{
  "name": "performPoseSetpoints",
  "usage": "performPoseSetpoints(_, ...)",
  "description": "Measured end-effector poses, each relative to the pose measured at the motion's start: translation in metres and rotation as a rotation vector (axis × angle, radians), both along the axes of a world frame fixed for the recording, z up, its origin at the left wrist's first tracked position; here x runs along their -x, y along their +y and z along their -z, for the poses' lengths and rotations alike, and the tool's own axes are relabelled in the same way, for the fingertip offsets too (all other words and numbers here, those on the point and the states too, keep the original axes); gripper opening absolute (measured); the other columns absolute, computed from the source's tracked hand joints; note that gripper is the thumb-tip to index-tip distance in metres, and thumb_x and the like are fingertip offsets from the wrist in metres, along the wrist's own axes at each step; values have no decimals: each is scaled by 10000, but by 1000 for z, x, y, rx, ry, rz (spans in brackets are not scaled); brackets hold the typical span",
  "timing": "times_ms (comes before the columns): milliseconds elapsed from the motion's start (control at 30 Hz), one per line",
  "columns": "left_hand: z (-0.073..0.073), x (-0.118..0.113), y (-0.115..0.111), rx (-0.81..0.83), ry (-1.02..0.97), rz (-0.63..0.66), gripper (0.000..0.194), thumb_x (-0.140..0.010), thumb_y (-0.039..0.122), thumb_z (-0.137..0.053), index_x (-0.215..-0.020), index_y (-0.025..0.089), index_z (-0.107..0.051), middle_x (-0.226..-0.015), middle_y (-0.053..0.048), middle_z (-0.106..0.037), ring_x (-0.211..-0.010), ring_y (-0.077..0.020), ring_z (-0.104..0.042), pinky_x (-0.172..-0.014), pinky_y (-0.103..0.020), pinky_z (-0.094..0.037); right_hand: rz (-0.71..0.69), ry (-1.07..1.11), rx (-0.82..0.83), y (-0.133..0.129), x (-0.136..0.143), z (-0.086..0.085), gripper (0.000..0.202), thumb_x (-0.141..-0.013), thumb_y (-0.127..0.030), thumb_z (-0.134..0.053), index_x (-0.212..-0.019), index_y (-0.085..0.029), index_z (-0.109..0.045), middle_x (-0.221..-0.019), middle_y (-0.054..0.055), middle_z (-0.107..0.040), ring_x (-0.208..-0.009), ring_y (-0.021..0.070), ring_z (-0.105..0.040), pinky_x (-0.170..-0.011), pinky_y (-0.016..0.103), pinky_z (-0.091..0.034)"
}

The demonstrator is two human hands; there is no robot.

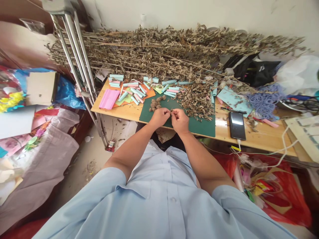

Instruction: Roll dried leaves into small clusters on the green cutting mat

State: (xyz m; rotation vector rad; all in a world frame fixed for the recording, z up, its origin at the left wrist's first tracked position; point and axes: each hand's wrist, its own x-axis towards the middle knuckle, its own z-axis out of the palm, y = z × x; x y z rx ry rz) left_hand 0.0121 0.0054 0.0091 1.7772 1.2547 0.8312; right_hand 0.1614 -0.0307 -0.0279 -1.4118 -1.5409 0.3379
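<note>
So the left hand (pixel 160 117) and right hand (pixel 180 121) both pinch a tiny dried bit (pixel 171 112) over the green mat (pixel 201 128), messy leaf pile (pixel 198 103) near the right one.

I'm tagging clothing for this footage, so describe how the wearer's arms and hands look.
The arms wear short, loose, light blue sleeves ending near the elbows, part of a button-front shirt in the same colour. Below them, the forearms are bare. Left hand and right hand are ungloved, and no watch shows; rings are too small to tell.
</note>
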Motion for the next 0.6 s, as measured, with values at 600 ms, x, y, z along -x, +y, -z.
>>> performPoseSetpoints(600, -2, 1, -1, 27, -20, 28, 233, -894, 279, -561, -778, 135, -703, -715, -23, -659, -686, -127, -545, -667, -250, -397, 4, 260, 66, 9, -1, 12, 231, -908, -348, -632, -1094, -211, -629, -971, 72, -761, -834, 200, -734, -813, 366, -599)
